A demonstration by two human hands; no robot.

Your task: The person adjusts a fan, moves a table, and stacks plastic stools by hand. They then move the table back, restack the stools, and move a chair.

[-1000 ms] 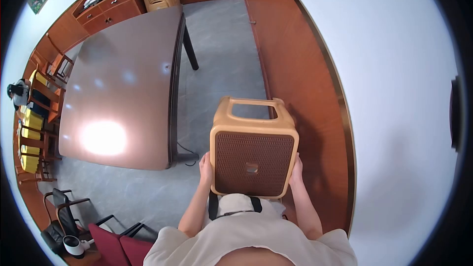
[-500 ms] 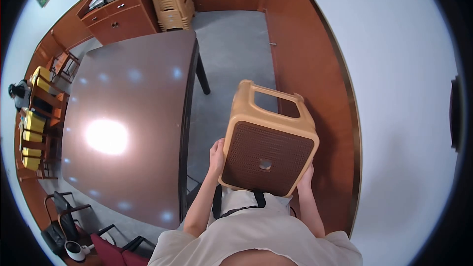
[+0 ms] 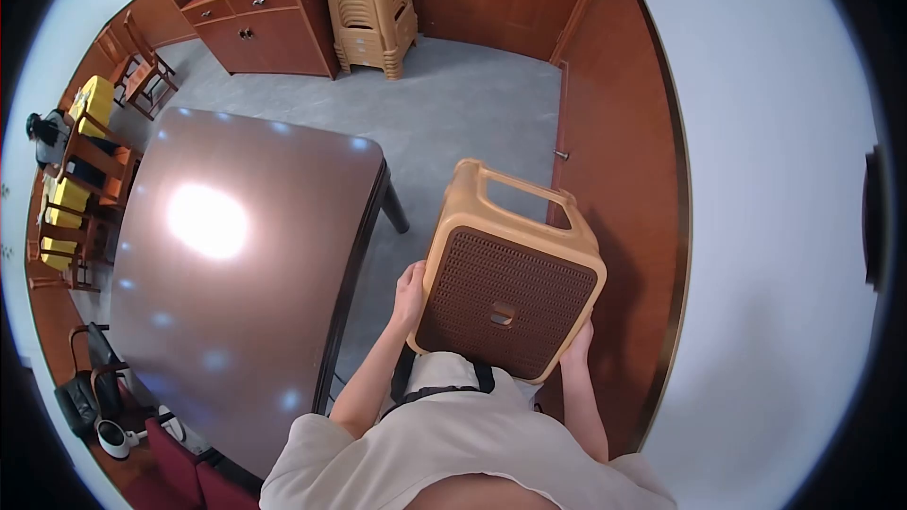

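A tan plastic stool (image 3: 510, 293) with a brown slotted seat is held up in front of my waist, tilted so the seat faces me and its legs point away. My left hand (image 3: 409, 293) grips its left side near the seat edge. On the opposite side my right hand (image 3: 578, 344) holds the lower right edge, its fingers partly hidden behind the stool. Farther off, a stack of similar tan stools (image 3: 370, 14) stands on the floor beside a wooden cabinet (image 3: 265, 33).
A large brown table (image 3: 274, 302) fills the left side. Wood panelling (image 3: 628, 179) runs along the right wall. A wooden door (image 3: 510, 0) is at the back. At far left a person (image 3: 52, 137) sits near yellow-covered tables (image 3: 93, 99) and wooden chairs (image 3: 146, 76).
My view has shifted forward, bringing the stack of stools and the cabinet closer and lower in sight. The stool stays in both hands, at nearly the same tilt.
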